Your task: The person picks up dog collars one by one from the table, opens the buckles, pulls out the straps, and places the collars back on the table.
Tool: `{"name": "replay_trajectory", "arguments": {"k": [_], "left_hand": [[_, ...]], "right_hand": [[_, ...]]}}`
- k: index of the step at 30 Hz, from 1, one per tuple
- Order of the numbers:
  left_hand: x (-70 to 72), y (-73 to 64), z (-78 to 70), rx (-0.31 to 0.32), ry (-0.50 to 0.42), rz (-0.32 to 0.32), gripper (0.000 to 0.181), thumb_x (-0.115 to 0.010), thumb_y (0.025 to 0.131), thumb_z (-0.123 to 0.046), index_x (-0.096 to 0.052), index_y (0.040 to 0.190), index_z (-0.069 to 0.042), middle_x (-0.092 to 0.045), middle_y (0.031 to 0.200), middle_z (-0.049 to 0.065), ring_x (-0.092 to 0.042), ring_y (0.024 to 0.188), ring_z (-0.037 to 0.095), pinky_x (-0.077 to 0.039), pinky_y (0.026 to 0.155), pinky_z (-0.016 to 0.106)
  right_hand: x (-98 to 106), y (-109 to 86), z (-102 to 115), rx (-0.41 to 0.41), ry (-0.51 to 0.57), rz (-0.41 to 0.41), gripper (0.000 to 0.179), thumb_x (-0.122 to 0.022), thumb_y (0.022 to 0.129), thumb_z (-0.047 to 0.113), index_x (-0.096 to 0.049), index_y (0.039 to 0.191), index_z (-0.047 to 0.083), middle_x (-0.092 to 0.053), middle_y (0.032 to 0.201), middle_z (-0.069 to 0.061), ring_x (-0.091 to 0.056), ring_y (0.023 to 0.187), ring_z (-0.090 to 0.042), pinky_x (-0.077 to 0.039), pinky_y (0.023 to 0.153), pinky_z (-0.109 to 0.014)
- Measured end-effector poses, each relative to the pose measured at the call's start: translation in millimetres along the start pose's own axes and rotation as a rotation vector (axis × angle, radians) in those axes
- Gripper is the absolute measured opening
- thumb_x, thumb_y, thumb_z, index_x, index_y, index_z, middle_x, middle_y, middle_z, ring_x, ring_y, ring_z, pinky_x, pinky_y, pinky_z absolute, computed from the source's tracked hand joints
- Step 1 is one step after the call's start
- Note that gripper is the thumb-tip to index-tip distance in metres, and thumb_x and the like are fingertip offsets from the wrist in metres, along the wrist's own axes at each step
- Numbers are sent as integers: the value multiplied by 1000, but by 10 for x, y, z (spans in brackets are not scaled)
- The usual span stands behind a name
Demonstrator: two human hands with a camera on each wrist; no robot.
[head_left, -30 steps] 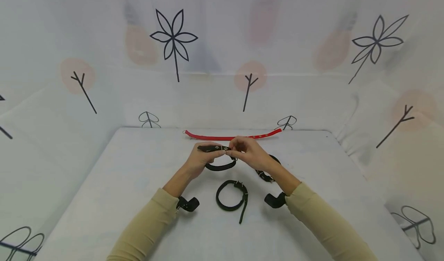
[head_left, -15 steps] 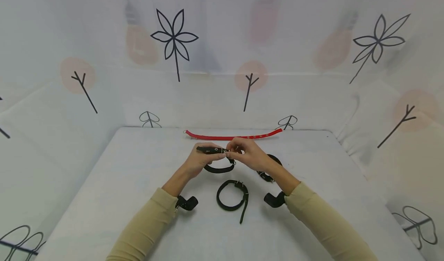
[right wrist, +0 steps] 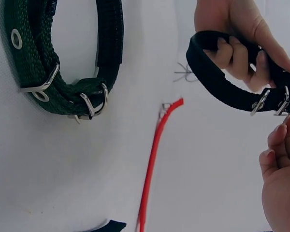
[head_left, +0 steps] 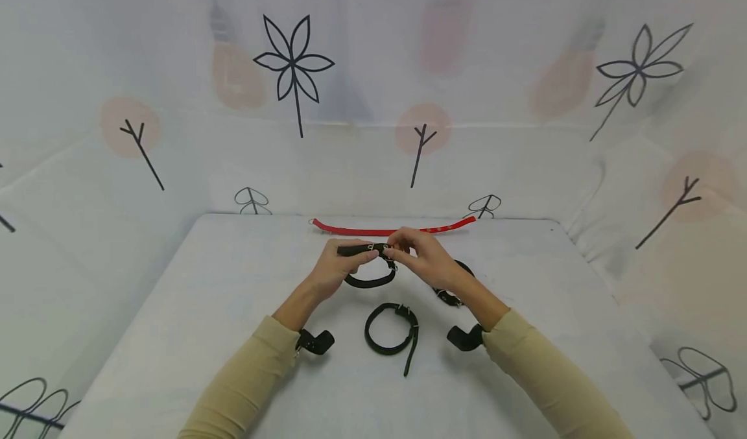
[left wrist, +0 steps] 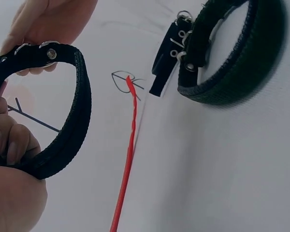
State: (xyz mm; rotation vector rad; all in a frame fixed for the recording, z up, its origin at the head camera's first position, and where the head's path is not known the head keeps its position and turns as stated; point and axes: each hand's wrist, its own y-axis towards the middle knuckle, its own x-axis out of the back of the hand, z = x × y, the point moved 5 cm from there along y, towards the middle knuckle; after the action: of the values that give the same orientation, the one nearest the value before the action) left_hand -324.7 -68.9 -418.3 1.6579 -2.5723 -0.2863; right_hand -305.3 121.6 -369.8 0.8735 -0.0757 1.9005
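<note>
Both hands hold a black buckled collar, bent into a loop above the table. My left hand grips its left side, with fingers curled inside the loop in the right wrist view. At the buckle, my right hand pinches the strap between thumb and fingers; its tip is hidden there. Nearer me, a dark green collar lies on the table in a ring, its strap end trailing. A second black collar lies partly under the right forearm.
A red collar lies stretched out along the table's back edge, beyond the hands. The white table meets a patterned cloth backdrop. Black wrist cameras hang below both wrists.
The held collar has shifted slightly in the fingers; the eyelets seen on its upper strap earlier have given way to metal loops. My right fingers have moved a little at the buckle.
</note>
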Motion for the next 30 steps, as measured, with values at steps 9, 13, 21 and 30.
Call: {"name": "replay_trajectory", "arguments": {"k": [9, 13, 21, 30], "left_hand": [[-6, 33, -84, -23, 49, -22, 25, -76, 93, -10, -76, 115, 2, -64, 77, -7, -42, 65, 12, -35, 58, 24], [1, 22, -75, -65, 118, 13, 20, -78, 92, -12, -79, 109, -3, -72, 86, -6, -51, 75, 13, -40, 59, 24], [-29, 18, -82, -80, 128, 51, 20, -77, 92, -7, -77, 110, 1, -72, 89, -3, -53, 72, 11, -43, 59, 23], [14, 17, -92, -11, 139, -17, 22, -79, 91, -15, -79, 110, -4, -74, 93, -6, -56, 82, 14, -42, 62, 26]], "right_hand": [[80, -18, -16, -4, 95, 10, 8, -67, 101, 15, -66, 106, 9, -60, 91, -5, -54, 85, -24, -45, 76, -32], [90, -15, -6, 17, 38, 42, 10, -70, 99, 17, -70, 108, 12, -62, 92, -1, -56, 87, -22, -46, 78, -34], [53, 20, 52, 100, -44, 21, 8, -72, 98, 19, -73, 106, 18, -58, 86, 6, -53, 82, -17, -45, 75, -35], [163, -18, 17, 60, -21, -51, 11, -71, 99, 21, -76, 108, 18, -60, 88, 2, -53, 82, -18, -42, 72, -32]]}}
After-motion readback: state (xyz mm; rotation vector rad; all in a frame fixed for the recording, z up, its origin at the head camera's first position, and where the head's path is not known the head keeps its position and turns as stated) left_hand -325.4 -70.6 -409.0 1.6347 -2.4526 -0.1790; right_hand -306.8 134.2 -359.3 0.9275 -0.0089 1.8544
